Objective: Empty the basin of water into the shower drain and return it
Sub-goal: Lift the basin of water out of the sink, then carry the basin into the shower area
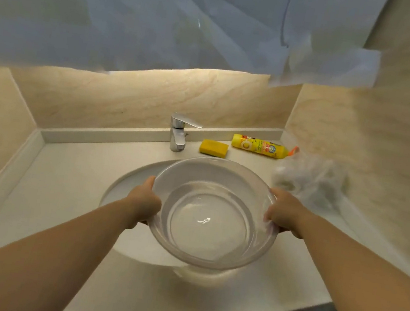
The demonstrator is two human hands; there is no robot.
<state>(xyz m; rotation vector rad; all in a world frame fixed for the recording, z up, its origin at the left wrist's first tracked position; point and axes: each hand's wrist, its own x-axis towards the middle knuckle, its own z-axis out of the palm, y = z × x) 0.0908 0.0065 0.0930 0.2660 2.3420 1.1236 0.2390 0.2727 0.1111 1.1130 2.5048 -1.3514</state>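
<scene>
Round basin (218,175) of thin, clear plastic, smooth and glossy, with a wide rolled rim and sloping walls down to a flat circular bottom. Filled partway with clear water (208,224), a small glint of light on its face and a ring line where the level meets the wall. Held over the sink (126,183), overlapping it from about 3 o'clock, tilted slightly toward the camera, its near edge past the front lip of the sink bowl. Gripped at 9 o'clock of the rim by the left hand (143,203), fingers curled under and clamped on the rim, thumb on top; gripped at 3 o'clock by the right hand (284,212), fingers likewise closed on the rim. Oval white sink, sunk into a pale cream surface (62,188), matte and smooth, with a raised lip along the back and sides. Chrome tap (178,132) at 12 o'clock of the sink, shiny, single flat lever on top. Just right of the tap, a yellow rectangular sponge (213,148), lying flat. Farther right, a yellow bottle (260,146) on its side, printed label, orange cap toward the corner. Crumpled clear plastic bag (309,182) at 2 o'clock of the basin. Beige veined stone walls behind; pale, wrinkled sheeting (139,14) hanging above.
</scene>
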